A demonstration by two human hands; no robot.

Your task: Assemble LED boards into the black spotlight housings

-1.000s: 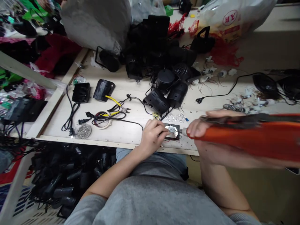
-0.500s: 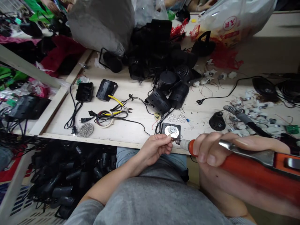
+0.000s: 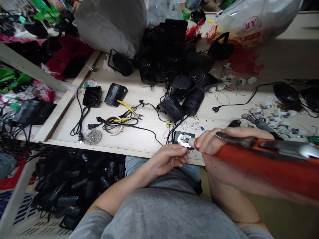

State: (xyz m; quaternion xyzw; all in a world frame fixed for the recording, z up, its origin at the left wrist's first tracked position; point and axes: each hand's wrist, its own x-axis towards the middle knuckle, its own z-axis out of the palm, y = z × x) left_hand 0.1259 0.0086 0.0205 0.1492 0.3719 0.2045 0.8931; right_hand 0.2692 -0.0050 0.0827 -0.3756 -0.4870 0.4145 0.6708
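My right hand grips an orange electric screwdriver whose metal tip reaches a small black square module with a silvery disc near the table's front edge. My left hand hovers just in front of that module, fingers curled in a pinch near the screwdriver tip; what they hold, if anything, is too small to see. A row of small clear lenses lies just behind the module.
Black lamp housings pile up behind the module. Yellow-handled cutters, coiled cords and a round LED board lie to the left. A soldering iron and loose white parts sit to the right. Plastic bags stand at the back.
The screwdriver tip went from the module to the table edge and back up to the module. My left hand left the module and now stays at the table edge.
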